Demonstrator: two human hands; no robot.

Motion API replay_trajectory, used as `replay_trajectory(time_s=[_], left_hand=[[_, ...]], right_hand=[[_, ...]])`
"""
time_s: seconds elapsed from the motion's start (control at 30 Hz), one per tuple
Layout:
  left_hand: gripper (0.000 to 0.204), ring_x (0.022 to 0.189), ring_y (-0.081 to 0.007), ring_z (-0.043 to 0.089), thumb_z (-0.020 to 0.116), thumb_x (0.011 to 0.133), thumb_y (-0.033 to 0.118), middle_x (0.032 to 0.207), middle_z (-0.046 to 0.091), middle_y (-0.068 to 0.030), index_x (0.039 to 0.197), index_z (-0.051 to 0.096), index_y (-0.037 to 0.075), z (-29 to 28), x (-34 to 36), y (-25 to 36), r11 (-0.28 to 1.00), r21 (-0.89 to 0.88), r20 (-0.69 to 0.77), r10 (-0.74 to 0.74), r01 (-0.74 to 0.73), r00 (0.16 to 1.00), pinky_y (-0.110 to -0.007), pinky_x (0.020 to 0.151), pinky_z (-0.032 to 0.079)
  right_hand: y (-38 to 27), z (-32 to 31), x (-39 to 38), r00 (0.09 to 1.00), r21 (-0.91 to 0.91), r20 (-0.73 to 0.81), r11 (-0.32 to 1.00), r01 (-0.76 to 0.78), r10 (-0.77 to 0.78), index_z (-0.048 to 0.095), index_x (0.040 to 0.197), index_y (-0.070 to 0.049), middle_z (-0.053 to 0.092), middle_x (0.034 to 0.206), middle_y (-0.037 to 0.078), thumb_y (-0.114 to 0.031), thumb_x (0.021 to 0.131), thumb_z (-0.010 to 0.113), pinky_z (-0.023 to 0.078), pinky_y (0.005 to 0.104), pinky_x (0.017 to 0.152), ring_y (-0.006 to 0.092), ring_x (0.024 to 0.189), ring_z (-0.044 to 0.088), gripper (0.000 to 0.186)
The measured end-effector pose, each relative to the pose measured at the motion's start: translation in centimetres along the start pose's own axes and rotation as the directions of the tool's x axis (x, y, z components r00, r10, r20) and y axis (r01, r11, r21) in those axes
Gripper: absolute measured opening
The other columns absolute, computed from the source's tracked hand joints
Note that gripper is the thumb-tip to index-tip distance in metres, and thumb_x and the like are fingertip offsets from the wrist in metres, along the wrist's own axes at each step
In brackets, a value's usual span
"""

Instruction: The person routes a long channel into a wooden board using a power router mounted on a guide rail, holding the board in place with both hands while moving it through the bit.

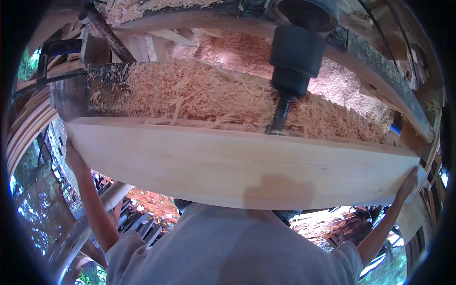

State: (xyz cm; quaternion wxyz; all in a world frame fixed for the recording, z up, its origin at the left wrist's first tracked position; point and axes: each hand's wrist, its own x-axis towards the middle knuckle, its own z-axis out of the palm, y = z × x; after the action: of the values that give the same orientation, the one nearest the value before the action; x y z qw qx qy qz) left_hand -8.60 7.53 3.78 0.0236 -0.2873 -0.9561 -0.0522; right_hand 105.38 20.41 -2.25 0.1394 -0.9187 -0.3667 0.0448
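A wide, pale wooden board (pixel 204 164) stretches across the view in front of my body. My left hand (pixel 74 156) holds its left end, with most of the fingers hidden behind the edge. At the right end my right hand (pixel 407 186) grips the corner, its fingers partly out of sight. A dark drill chuck (pixel 297 59) hangs from above, right of centre. Its bit (pixel 282 114) points down to the board's far edge; whether it enters the wood I cannot tell.
Wood shavings (pixel 185 92) lie thick on the surface behind the board. A curved metal bar (pixel 380 80) runs at the upper right. Stacked planks (pixel 28 130) stand at the far left, and a round pole (pixel 90 223) slants below my left arm. Scrap wood litters the ground.
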Motion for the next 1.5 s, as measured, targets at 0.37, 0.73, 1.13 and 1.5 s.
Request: replay_trajectory(time_s=[0.37, 0.73, 1.13, 1.5], left_hand=[[0.051, 0.075, -0.0231, 0.068, 0.041, 0.104, 0.036, 0.084, 0.071, -0.0124, 0.104, 0.07, -0.006, -0.6, -13.7, 17.0, 0.83, -0.541, 0.094, -0.104, 0.138, 0.99, -0.041, 0.07, 0.052], [0.044, 0.09, -0.0185, 0.057, 0.057, 0.1, 0.036, 0.1, 0.061, -0.0127, 0.11, 0.057, -0.007, -0.3, -19.2, 20.4, 0.821, -0.547, 0.023, -0.177, 0.16, 0.984, -0.034, 0.08, 0.048], [0.051, 0.078, -0.0187, 0.063, 0.057, 0.101, 0.043, 0.091, 0.067, -0.0119, 0.105, 0.065, -0.007, 0.4, -13.3, 17.5, 0.884, -0.46, -0.034, -0.115, 0.087, 0.993, -0.034, 0.071, 0.051], [0.053, 0.072, -0.017, 0.06, 0.06, 0.098, 0.046, 0.084, 0.066, -0.0103, 0.094, 0.066, -0.006, 0.9, -8.0, 14.0, 0.88, -0.474, -0.08, -0.053, 0.009, 0.995, -0.034, 0.067, 0.048]], right_hand=[[18.3, -2.9, 13.6, 0.987, -0.21, 0.039, 0.965, 0.16, -0.155, 0.055, 0.143, -0.002, 0.058, 0.142, 0.02, -0.052, 0.106, 0.039, 0.038, 0.0396, 0.112, 0.0326, 0.128, 0.056, 0.065], [21.6, -3.5, 17.8, 0.999, -0.168, 0.045, 0.986, 0.022, -0.015, 0.057, 0.14, 0.002, 0.061, 0.138, 0.02, -0.057, 0.105, 0.04, 0.043, 0.041, 0.106, 0.0306, 0.122, 0.06, 0.07], [16.0, -4.2, 7.7, 0.981, 0.123, -0.008, 0.974, -0.192, 0.194, 0.057, 0.139, 0.003, 0.062, 0.134, 0.02, -0.057, 0.105, 0.041, 0.047, 0.0414, 0.102, 0.0309, 0.116, 0.062, 0.071], [16.0, -4.6, 3.0, 0.963, 0.184, -0.021, 0.948, -0.261, 0.27, 0.057, 0.139, 0.004, 0.064, 0.131, 0.02, -0.057, 0.105, 0.042, 0.049, 0.0418, 0.098, 0.0313, 0.111, 0.064, 0.071]])
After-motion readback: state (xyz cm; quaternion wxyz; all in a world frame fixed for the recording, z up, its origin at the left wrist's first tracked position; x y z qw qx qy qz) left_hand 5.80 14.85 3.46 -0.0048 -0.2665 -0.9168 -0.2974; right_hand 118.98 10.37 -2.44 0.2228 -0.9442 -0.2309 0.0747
